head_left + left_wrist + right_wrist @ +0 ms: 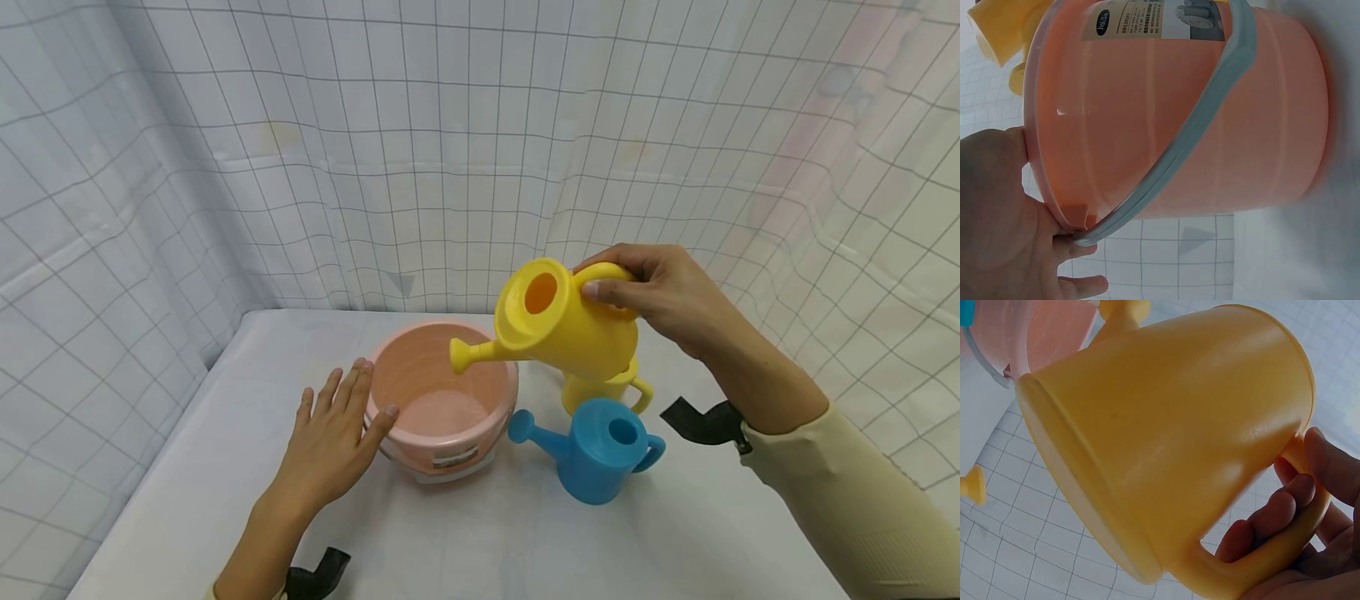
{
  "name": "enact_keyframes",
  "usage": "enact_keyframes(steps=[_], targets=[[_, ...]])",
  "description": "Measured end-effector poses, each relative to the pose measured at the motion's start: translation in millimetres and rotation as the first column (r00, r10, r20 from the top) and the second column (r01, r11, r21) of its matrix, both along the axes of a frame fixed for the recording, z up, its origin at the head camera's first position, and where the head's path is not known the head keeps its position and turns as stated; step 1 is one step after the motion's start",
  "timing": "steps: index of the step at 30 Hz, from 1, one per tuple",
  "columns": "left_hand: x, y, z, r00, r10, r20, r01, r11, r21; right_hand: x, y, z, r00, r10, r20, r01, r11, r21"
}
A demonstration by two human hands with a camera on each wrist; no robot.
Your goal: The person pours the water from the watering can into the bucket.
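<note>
My right hand point(663, 296) grips the handle of a yellow watering can point(581, 337), fingers curled through the loop in the right wrist view. The can is raised and tilted, its spout hanging over the mouth of a pink bucket point(420, 447). At the bucket's left rim is my left hand point(330, 446), its fingers extended and thumb reaching over the edge. In the left wrist view, its fingers lie by the joint of the grey bail handle point(1175, 144). The bucket stands upright, and its inner floor shows in the head view.
A blue watering can point(597, 454) stands right of the bucket, spout toward it. Behind it is another yellow watering can point(592, 393), partly hidden by the raised one. A white cloth covers the table point(480, 542); gridded white curtains point(465, 167) hang around it.
</note>
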State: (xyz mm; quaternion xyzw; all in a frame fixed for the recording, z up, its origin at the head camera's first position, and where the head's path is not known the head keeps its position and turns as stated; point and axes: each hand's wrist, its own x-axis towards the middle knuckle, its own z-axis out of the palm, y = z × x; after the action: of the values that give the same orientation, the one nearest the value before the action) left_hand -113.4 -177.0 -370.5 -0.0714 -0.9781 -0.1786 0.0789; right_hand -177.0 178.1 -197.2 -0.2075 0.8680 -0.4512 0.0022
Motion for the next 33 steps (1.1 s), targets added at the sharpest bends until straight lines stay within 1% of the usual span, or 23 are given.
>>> enact_keyframes(steps=[33], targets=[[1.1,1.6,0.8,0.999,0.018,0.027,-0.018,1.000,0.005,0.2,-0.7,-2.2,1.000,0.018,-0.004,-0.018,1.000,0.000]])
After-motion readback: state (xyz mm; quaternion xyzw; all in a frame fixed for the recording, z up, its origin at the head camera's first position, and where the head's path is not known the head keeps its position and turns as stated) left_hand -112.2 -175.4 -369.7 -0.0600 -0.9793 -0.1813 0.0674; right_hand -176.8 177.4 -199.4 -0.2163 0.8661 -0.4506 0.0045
